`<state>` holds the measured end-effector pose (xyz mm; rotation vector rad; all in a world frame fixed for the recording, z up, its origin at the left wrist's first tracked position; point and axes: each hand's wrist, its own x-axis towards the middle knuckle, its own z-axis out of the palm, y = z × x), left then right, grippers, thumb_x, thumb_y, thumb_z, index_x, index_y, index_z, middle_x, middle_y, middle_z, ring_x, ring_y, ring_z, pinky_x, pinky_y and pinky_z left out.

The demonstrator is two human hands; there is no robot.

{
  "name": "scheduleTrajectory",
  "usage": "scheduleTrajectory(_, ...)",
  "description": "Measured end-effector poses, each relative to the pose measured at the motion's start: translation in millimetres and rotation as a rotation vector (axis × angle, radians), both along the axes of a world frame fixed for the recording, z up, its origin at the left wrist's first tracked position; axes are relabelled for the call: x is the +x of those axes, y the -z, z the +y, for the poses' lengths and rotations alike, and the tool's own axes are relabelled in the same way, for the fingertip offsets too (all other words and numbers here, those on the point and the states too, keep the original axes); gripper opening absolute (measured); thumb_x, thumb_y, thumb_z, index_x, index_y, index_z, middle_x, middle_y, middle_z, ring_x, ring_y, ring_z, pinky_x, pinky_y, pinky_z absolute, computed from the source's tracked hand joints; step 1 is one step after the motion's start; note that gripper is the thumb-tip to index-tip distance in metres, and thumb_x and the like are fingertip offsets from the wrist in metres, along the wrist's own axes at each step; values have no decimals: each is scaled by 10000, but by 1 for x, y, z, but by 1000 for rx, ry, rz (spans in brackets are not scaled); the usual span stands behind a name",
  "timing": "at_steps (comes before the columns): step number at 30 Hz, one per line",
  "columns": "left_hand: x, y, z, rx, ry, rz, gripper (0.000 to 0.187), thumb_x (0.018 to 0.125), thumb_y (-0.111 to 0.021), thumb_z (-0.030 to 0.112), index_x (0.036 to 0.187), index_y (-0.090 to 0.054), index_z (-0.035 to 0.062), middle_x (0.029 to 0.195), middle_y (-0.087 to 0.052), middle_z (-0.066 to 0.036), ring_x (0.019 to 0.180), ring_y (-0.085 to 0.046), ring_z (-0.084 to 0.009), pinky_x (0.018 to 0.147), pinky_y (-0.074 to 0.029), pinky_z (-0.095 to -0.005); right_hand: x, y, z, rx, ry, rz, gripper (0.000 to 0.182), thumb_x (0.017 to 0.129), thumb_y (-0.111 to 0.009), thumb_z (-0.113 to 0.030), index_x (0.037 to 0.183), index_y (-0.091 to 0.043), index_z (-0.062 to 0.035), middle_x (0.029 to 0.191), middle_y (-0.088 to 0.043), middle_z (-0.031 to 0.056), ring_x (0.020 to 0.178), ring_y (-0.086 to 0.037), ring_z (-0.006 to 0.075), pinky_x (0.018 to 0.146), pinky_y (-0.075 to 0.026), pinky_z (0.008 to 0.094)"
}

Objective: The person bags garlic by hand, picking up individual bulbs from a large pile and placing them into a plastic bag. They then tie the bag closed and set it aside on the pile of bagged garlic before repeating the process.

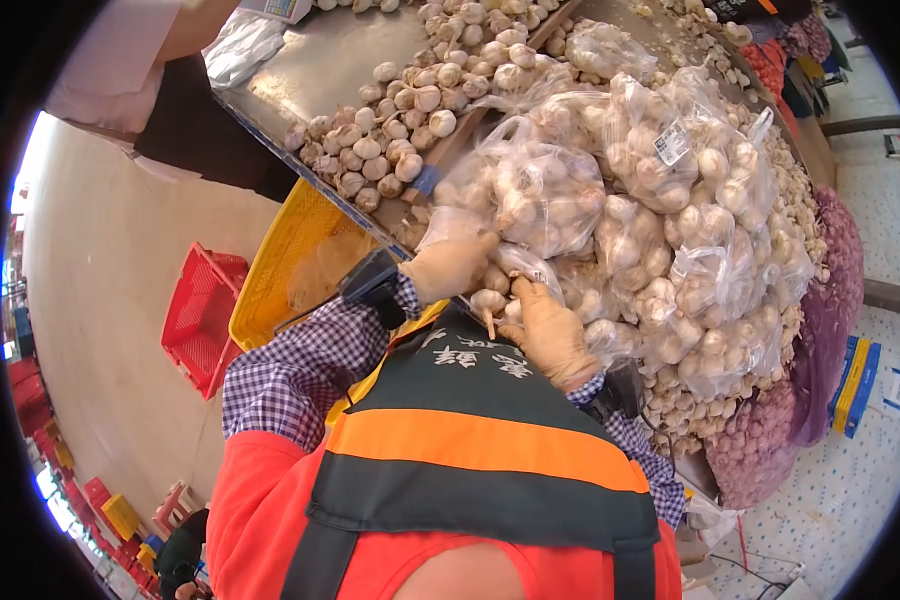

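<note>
My left hand [452,268], in a tan glove, is closed at the near edge of the table, its fingers on the thin film of a clear plastic bag. Just beyond lies a knotted clear bag of garlic [550,200]. My right hand [552,335], gloved alike, has its fingers curled over crumpled clear plastic [528,265] close to my left hand. Between the two hands sit loose garlic bulbs [488,300], one with a short stem. My fingertips are partly hidden by the plastic.
More bagged garlic [635,240] is piled to the right over loose bulbs. Loose garlic [370,150] lies on the metal table [320,65]. A yellow crate [280,270] and a red basket [185,320] stand left. Purple net sacks [835,270] are at right. Another person's arm [185,25] reaches in upper left.
</note>
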<state>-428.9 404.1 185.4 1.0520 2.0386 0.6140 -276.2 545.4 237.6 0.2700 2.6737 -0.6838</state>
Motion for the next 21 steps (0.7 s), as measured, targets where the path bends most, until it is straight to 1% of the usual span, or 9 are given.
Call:
scheduleTrajectory(2, -4, 4, -6, 444, 47, 250, 261, 737, -686, 96, 934, -532, 23, 911, -635, -141, 881, -620, -374, 686, -498, -454, -1, 1, 1, 9, 2, -69, 675, 758, -750, -292, 1313, -441, -64, 1145, -560, 180, 1008, -603, 363, 790, -518, 445)
scheduleTrajectory(3, -7, 1, -7, 489, 38, 315, 244, 739, -701, 88, 951, -597, 26, 955, -640, -129, 858, -627, -313, 694, -513, -387, -2, 1, 0, 6, 10, -67, 675, 758, -750, -292, 1313, -441, -64, 1145, -560, 180, 1008, -603, 363, 790, -518, 445)
scheduleTrajectory(4, -11, 2, -10, 487, 45, 315, 244, 739, -701, 88, 951, -597, 26, 955, -640, -129, 858, -627, -313, 694, -513, -387, -3, 2, 1, 7, -11, -46, 667, 753, -751, -283, 1309, -456, -64, 1147, -555, 179, 1031, -591, 360, 810, -512, 440)
scheduleTrajectory(6, -20, 9, -22, 389, -121, -297, 390, 722, -721, 56, 1101, -633, 57, 1013, -637, -98, 884, -624, -208, 734, -519, -337, -9, 4, 3, 3, -32, -25, 658, 747, -751, -275, 1305, -471, -65, 1149, -550, 178, 1054, -580, 358, 830, -507, 435)
scheduleTrajectory(7, -25, 11, -26, 474, -148, -249, 527, 742, -727, 38, 1250, -590, 76, 1059, -625, -54, 918, -605, -132, 779, -520, -293, -13, 4, 7, -77, -21, 2, 632, 747, -745, -263, 1295, -495, -71, 1147, -552, 180, 1063, -575, 356, 850, -502, 425)
scheduleTrajectory(11, -33, 13, -34, 569, -343, -592, 491, 773, -740, 32, 1232, -573, 89, 1070, -577, -31, 996, -587, -123, 812, -502, -237, -21, 0, 4, -316, 70, 90, 514, 755, -723, -234, 1227, -594, -77, 1118, -565, 166, 1044, -583, 331, 902, -480, 379)
scheduleTrajectory(14, -33, 13, -41, 690, -746, -1380, 600, 827, -610, -46, 1375, -417, 107, 1195, -539, -84, 1091, -604, -214, 899, -557, -333, -27, -9, 4, -408, 94, 54, 496, 751, -728, -234, 1202, -616, -63, 1105, -570, 157, 1038, -585, 315, 908, -473, 362)
scheduleTrajectory(20, -35, 29, -44, 1078, -686, -1648, 698, 796, -584, -86, 1421, -349, 117, 1226, -518, -130, 1148, -569, -265, 988, -511, -411, -15, 5, 10, -448, 110, 106, 443, 737, -733, -211, 1138, -626, -54, 1107, -565, 174, 1052, -568, 339, 924, -453, 368)
scheduleTrajectory(21, -36, 23, -41, 1093, -700, -1616, 702, 798, -577, -105, 1426, -347, 109, 1214, -529, -103, 1120, -582, -230, 955, -516, -360, -14, 6, 10, -463, 118, 110, 433, 732, -740, -195, 1123, -618, -51, 1103, -565, 169, 1057, -567, 334, 925, -453, 364)
